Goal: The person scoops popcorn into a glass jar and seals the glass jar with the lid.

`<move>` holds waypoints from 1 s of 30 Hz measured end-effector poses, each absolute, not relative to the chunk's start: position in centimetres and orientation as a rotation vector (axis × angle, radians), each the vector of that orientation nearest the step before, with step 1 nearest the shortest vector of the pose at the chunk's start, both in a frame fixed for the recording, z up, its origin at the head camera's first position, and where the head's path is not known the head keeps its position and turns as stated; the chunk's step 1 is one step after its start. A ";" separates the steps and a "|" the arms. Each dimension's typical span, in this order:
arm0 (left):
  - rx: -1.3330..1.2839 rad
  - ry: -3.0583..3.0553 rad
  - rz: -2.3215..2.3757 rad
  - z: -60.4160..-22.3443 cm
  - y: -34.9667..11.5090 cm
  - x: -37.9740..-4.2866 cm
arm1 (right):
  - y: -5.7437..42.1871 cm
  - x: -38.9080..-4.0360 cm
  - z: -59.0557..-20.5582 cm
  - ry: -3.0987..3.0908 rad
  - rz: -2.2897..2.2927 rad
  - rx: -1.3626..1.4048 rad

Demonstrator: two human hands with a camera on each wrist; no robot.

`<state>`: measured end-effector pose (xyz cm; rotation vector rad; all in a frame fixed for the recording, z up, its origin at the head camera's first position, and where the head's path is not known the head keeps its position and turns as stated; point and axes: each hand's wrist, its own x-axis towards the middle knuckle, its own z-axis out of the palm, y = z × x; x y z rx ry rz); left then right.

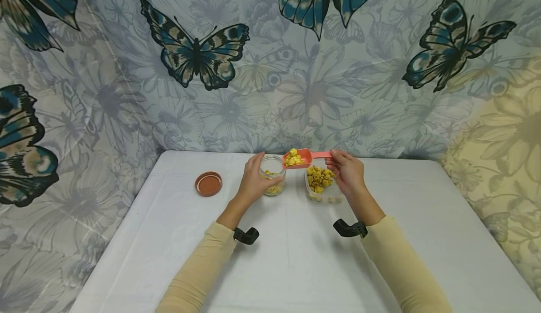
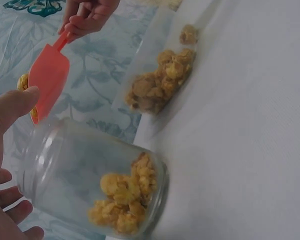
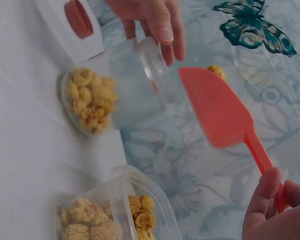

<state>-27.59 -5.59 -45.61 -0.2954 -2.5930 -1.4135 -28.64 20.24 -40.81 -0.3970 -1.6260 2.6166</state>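
My left hand holds a clear glass jar near its rim, thumb on one side and fingers on the other. Yellow popcorn lies in the bottom of the jar, which stands upright on the table. With thumb and fingers, my right hand pinches the handle of a coral-red scoop. Popcorn fills the scoop, whose tip is right by the jar's mouth. Below the right hand is a clear plastic tub of popcorn.
A brown round lid lies on the white-covered table, left of the jar. Behind the table hangs a floral cloth with butterflies. Black wrist-worn devices sit at both wrists.
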 end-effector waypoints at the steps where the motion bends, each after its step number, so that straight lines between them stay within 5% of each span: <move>1: -0.286 -2.598 -1.425 -45.8 -5.7 -27.7 | 20.2 -28.6 -40.8 -1.608 2.633 -0.395; 30: -0.142 -2.573 -1.674 -48.7 -6.2 -28.8 | 19.4 -28.8 -40.9 -1.720 2.510 -0.372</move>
